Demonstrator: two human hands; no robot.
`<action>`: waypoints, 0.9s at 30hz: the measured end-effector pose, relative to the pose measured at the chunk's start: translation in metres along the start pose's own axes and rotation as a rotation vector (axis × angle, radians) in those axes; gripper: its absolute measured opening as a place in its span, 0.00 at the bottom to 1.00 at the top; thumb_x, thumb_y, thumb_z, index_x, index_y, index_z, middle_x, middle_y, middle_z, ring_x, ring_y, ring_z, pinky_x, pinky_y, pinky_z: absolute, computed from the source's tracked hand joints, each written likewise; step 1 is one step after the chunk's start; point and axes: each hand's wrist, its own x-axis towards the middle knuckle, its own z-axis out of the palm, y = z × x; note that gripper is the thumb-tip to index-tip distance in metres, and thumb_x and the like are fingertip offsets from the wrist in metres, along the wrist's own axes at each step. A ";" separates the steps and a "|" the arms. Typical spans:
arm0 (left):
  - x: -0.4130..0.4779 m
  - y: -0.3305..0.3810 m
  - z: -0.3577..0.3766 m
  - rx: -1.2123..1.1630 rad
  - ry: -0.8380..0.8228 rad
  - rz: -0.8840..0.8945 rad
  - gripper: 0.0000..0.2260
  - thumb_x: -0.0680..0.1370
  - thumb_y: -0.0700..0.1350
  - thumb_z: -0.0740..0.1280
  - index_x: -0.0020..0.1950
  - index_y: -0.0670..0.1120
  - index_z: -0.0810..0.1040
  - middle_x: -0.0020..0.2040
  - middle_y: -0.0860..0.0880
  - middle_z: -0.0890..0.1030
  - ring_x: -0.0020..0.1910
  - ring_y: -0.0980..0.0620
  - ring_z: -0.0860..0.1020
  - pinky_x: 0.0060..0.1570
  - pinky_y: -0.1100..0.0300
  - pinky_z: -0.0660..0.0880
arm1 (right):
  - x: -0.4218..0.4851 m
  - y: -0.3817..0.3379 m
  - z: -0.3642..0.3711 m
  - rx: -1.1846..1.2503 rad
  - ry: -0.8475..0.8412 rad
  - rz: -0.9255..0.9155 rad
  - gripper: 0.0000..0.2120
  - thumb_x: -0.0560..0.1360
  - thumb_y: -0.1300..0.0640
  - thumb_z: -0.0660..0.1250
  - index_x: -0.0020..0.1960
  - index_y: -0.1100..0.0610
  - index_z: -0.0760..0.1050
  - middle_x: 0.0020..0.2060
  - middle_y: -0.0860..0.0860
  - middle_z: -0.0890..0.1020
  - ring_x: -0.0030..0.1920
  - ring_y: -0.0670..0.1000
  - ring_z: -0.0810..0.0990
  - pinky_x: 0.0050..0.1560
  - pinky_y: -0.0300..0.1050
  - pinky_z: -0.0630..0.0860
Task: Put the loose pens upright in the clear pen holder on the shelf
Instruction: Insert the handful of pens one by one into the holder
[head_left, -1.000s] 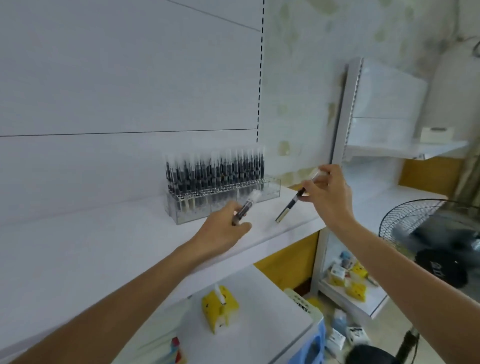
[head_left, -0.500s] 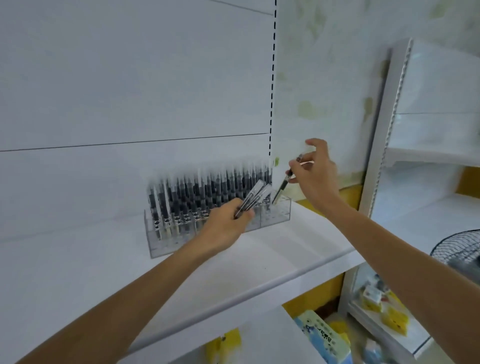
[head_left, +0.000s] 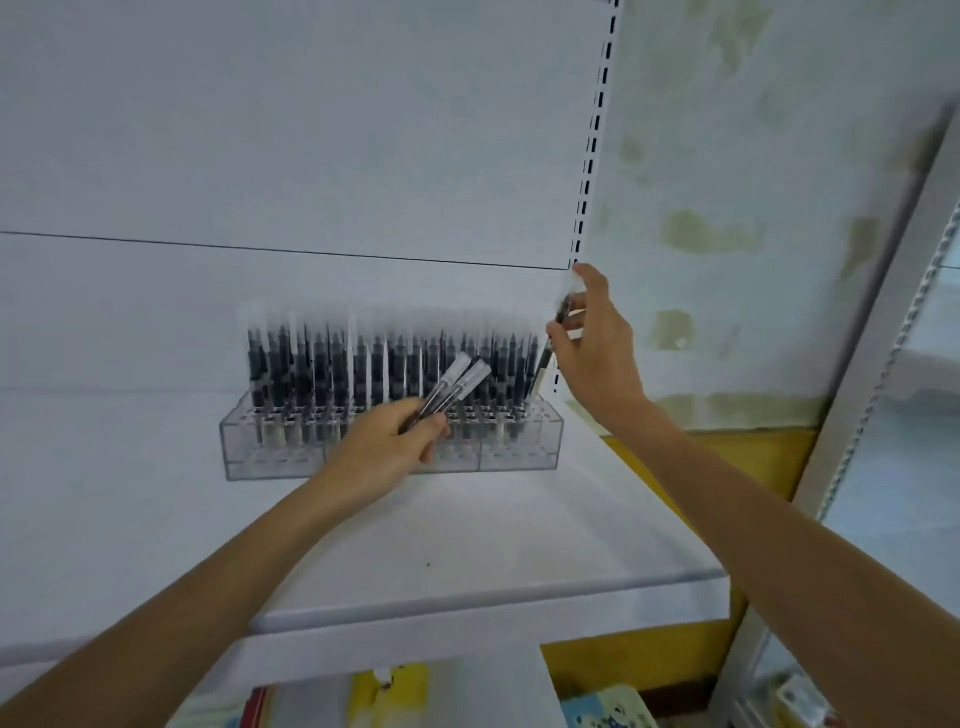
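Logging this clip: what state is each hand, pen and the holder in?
clear pen holder: on shelf, nearly full of upright pens.
left hand: grips two loose pens, tilted.
right hand: pinches single pen, nearly upright, at holder's right end.

Left hand (head_left: 382, 449) gripping two pens (head_left: 452, 389), right hand (head_left: 592, 343) seemingly lowering pen (head_left: 545, 358) into holder (head_left: 514, 447)

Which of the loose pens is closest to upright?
The dark pen pinched by the right hand, near-vertical at the right end of the clear plastic pen holder. The two clear-capped pens in the left hand slant across the holder's front.
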 end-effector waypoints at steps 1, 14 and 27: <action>-0.001 -0.001 -0.001 0.003 0.023 -0.003 0.11 0.80 0.47 0.60 0.47 0.42 0.78 0.31 0.52 0.74 0.27 0.57 0.70 0.29 0.65 0.63 | 0.001 0.002 0.001 -0.002 0.002 -0.010 0.24 0.76 0.66 0.62 0.70 0.58 0.60 0.44 0.50 0.72 0.42 0.49 0.75 0.45 0.44 0.76; -0.008 -0.008 0.004 0.045 0.010 -0.001 0.10 0.80 0.47 0.59 0.45 0.46 0.78 0.31 0.54 0.74 0.24 0.62 0.67 0.28 0.72 0.65 | 0.001 0.012 0.011 -0.215 -0.237 -0.002 0.22 0.76 0.68 0.63 0.67 0.61 0.60 0.32 0.60 0.75 0.32 0.58 0.74 0.35 0.51 0.71; -0.009 -0.011 -0.023 -0.026 -0.104 0.015 0.11 0.80 0.46 0.59 0.41 0.50 0.76 0.30 0.53 0.74 0.23 0.63 0.69 0.29 0.66 0.64 | -0.001 0.001 0.007 -0.164 -0.218 0.189 0.23 0.76 0.67 0.64 0.67 0.58 0.59 0.34 0.62 0.76 0.35 0.62 0.80 0.43 0.62 0.79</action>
